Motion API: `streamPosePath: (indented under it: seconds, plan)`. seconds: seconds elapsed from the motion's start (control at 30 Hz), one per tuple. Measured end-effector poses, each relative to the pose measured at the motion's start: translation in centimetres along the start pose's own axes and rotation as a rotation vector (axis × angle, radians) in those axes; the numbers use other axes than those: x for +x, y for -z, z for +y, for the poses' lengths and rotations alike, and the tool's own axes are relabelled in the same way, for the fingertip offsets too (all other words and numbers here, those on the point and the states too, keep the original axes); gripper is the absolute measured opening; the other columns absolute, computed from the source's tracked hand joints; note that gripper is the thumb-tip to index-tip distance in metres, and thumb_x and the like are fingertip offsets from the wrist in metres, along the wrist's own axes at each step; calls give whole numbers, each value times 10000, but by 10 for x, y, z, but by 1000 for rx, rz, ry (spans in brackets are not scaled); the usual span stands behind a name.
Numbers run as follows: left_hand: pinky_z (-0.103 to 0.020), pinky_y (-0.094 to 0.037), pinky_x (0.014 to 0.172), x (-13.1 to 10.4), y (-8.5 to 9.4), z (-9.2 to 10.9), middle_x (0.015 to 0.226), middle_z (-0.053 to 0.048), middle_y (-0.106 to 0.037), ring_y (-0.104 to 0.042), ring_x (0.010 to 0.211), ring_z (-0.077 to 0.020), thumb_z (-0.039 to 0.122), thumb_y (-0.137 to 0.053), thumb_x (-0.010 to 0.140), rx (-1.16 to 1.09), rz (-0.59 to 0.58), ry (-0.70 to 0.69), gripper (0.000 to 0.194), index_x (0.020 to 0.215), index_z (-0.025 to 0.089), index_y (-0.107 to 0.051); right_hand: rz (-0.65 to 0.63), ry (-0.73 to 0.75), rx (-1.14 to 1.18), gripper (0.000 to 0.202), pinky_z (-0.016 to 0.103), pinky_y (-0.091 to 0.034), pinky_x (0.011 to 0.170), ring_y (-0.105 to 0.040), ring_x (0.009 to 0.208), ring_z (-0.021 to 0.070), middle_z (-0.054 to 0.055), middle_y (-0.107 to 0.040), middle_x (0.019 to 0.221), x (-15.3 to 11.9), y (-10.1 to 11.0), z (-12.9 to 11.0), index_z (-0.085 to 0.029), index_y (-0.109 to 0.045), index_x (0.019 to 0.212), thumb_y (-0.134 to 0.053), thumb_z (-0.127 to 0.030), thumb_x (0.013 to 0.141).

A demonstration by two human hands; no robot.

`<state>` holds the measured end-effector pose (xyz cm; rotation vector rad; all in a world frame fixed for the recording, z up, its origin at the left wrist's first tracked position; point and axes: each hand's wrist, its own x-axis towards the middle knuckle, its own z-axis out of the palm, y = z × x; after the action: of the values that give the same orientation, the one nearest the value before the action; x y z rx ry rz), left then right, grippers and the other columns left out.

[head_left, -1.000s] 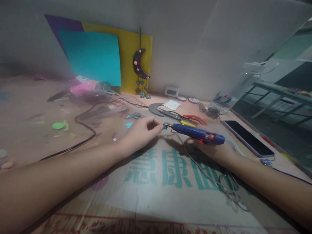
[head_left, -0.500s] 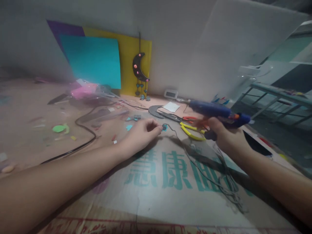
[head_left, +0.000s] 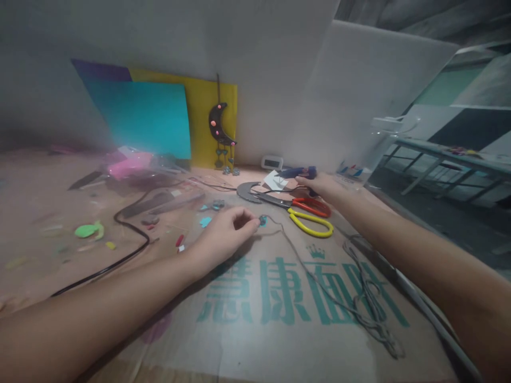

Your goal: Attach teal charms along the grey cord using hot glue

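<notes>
My left hand (head_left: 233,231) hovers low over the table, thumb and forefinger pinched on a small blue-and-grey flower-like piece (head_left: 262,220). A thin grey cord (head_left: 295,250) trails from that piece to a loose bundle at the right. Farther back, my right hand (head_left: 315,185) is wrapped around a blue hot glue gun (head_left: 293,173), its nozzle pointing left above a white paper square (head_left: 275,181). Scissors (head_left: 309,223) with one red and one yellow handle lie between my hands. Beyond their blades is a dark grey crescent (head_left: 248,192).
A decorated dark crescent (head_left: 217,125) hangs before a yellow sheet (head_left: 199,117), beside a turquoise sheet (head_left: 159,117). A black cable (head_left: 131,247) curves across the left side. Blue flower cutouts (head_left: 205,222), green scraps (head_left: 88,230) and a small white device (head_left: 272,162) lie about.
My right hand has carried the hot glue gun back and left, lowering it over the white paper. My left hand keeps its pinch on the small piece. The view has shifted slightly.
</notes>
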<state>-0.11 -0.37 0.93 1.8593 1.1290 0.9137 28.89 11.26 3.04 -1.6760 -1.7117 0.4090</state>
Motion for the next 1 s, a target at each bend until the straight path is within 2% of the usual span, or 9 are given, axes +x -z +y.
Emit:
streamPosePath:
  seconds: [0.23,0.33,0.43,0.53,0.63,0.7,0.8,0.9,1.0]
  plan:
    - [-222,-336,468,0,-1,-2,597,26,-548,-490,540,-125,385,-550,853,-21,11,4,221,757,188,-582,-9,-16,-198,390,320,-443,682,-620,790,231,144,-715,879,18,-2,8,-134,-701,885,-680,-510,779]
    - [-229,-363,505,0,-1,-3,654,16,-597,-523,581,-131,377,-542,858,-17,21,-8,217,763,188,-588,3,-4,-255,500,364,-461,753,-629,859,266,170,-706,970,13,7,12,-121,-664,1051,-692,-528,761]
    - [-239,-392,566,0,-1,-4,722,7,-632,-551,648,-141,368,-535,862,5,26,-38,220,760,184,-598,212,109,-329,686,440,-450,879,-595,1048,325,244,-621,1193,-7,17,6,-72,-515,1303,-660,-507,794]
    - [-243,-397,593,0,-1,-4,746,4,-637,-553,670,-142,360,-531,868,23,24,-54,220,761,179,-596,417,398,-296,548,436,-418,974,-552,1143,290,197,-580,1277,-40,22,-22,-111,-520,1318,-602,-401,860]
    - [-245,-403,615,-1,-1,-1,735,5,-635,-558,677,-144,349,-530,873,44,27,-85,220,748,176,-584,215,442,-139,265,363,-496,804,-630,848,203,93,-676,970,-80,16,-62,-182,-668,1062,-578,-362,890]
    - [-250,-414,644,-2,-1,1,744,1,-641,-568,696,-150,337,-530,873,55,26,-107,213,749,175,-589,-67,369,29,289,316,-506,652,-624,679,167,48,-661,804,-101,6,-81,-182,-645,1106,-588,-366,891]
    - [-260,-425,681,-3,-1,4,769,-7,-653,-579,731,-159,330,-530,875,56,25,-110,201,775,172,-603,-397,181,319,392,281,-491,507,-600,539,125,40,-663,859,-117,-14,-88,-202,-558,1208,-615,-397,873]
    - [-256,-422,678,-4,-1,4,767,-5,-657,-579,732,-156,316,-530,878,54,21,-111,192,776,171,-604,-526,53,492,454,290,-515,496,-614,516,122,52,-672,915,-118,-28,-78,-209,-503,1230,-637,-431,858]
    - [-255,-422,672,-5,0,4,774,-1,-664,-580,718,-152,306,-525,879,66,30,-110,188,776,173,-609,-519,7,586,389,260,-511,513,-618,545,119,31,-675,816,-119,-36,-68,-194,-549,1147,-660,-422,852]
